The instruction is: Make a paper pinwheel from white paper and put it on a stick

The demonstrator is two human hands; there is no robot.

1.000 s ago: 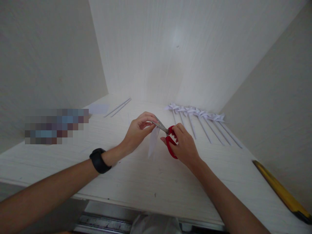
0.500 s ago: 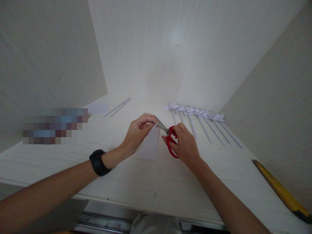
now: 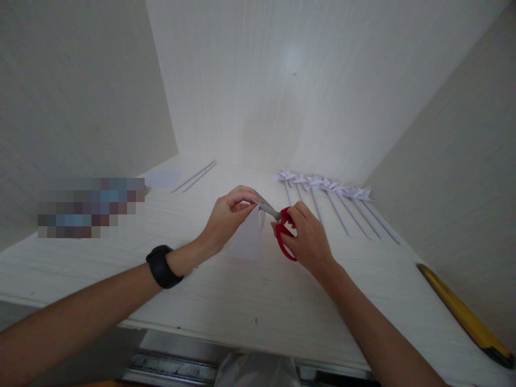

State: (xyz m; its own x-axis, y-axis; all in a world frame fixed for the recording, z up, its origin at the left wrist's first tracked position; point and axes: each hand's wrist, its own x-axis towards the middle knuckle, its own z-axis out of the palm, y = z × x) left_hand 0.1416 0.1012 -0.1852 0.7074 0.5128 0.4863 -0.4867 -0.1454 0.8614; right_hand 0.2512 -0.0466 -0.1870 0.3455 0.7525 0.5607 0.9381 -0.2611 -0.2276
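Observation:
My left hand [image 3: 230, 217] pinches the top of a white sheet of paper [image 3: 245, 239], which hangs down from the fingertips above the table. My right hand [image 3: 308, 236] grips red-handled scissors [image 3: 285, 244] with thumb and fingers in the loops. The metal blades point left and lie at the paper's upper edge, close to my left fingertips. A narrow flap of paper shows just under the blades. Whether the blades are cutting through the paper is too small to tell.
Several white paper pinwheels on sticks [image 3: 334, 188] lie in a row at the back right. Two thin white sticks [image 3: 195, 176] and a flat white paper [image 3: 162, 178] lie at the back left. A yellow and black tool [image 3: 463, 314] rests at the table's right edge. Walls enclose the white table [image 3: 282, 306].
The scissor blades look slightly closer together. Both hands have barely shifted, and the hanging paper has swung a little.

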